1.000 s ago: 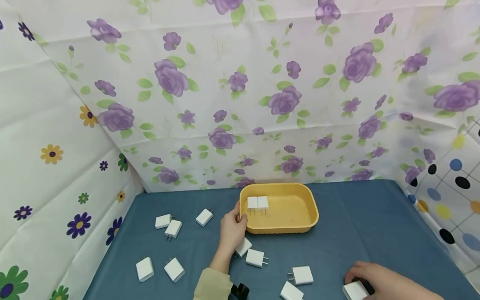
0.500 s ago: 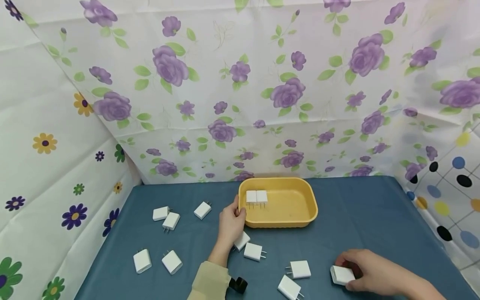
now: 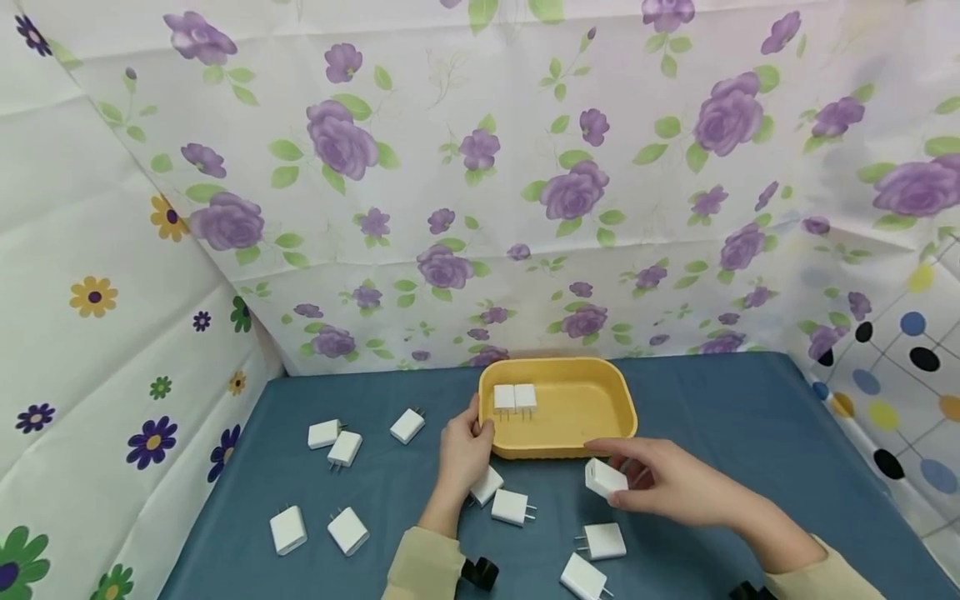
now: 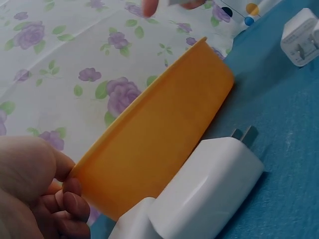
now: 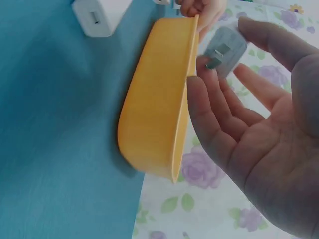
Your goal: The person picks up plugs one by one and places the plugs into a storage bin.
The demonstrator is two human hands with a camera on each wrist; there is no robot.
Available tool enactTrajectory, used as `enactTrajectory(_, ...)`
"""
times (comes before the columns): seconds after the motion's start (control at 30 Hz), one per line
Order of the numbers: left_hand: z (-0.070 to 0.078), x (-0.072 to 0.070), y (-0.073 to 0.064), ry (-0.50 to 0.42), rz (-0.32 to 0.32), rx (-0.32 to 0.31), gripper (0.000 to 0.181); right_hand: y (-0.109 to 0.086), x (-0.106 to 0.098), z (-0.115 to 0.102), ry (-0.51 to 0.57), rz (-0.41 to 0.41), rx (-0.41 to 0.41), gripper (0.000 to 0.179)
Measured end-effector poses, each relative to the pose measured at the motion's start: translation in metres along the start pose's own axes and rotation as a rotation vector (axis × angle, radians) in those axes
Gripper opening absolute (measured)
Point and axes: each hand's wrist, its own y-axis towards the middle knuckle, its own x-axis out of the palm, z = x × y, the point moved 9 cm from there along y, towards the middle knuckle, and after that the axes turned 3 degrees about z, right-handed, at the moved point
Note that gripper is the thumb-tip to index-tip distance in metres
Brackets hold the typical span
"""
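At the left end of a yellow plastic tray (image 3: 577,412), my left hand (image 3: 463,454) pinches the rim between thumb and fingers. Two white plug chargers (image 3: 514,398) lie side by side inside the tray, prongs toward me. My right hand (image 3: 675,483) holds another white charger (image 3: 604,478) between thumb and fingers, raised just in front of the tray's near right side. In the right wrist view, the metal prongs of this held charger (image 5: 229,52) face the camera. Close to my left wrist a charger (image 3: 487,485) is partly hidden by the hand, with another charger (image 3: 512,507) beside it.
Two chargers (image 3: 603,541) lie on the blue tablecloth (image 3: 720,408) below my right hand. Several more chargers (image 3: 345,449) are scattered at the left. A flowered curtain (image 3: 450,208) stands behind the table, with patterned sheets (image 3: 90,375) at both sides.
My right hand has lifted the charger from the right front of the table and carried it left and forward, close to the tray. The left hand keeps its place on the rim.
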Motion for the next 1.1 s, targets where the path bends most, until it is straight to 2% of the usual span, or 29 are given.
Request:
enactTrajectory(0.3,0.003,0.000,0.003,-0.009,-0.010,0.022,0.052,0.023,-0.011,0.000,-0.011,0.084,0.024,0.058)
enactTrajectory(0.5,0.000,0.001,0.002,0.003,-0.007,0.013,0.052,0.033,-0.018,0.013,0.010,0.155,0.099,0.057)
enactTrajectory(0.73,-0.007,0.001,-0.005,-0.013,-0.019,0.002,0.052,0.047,-0.014,0.033,0.151,0.262,0.202,0.056)
enactTrajectory(0.87,-0.009,-0.002,-0.008,-0.011,-0.007,-0.022,0.051,0.058,-0.005,0.035,0.246,0.297,0.218,0.061)
enactTrajectory(1.1,-0.004,0.001,-0.001,-0.010,-0.006,-0.002,0.052,0.086,-0.008,0.040,0.265,0.356,0.240,0.061)
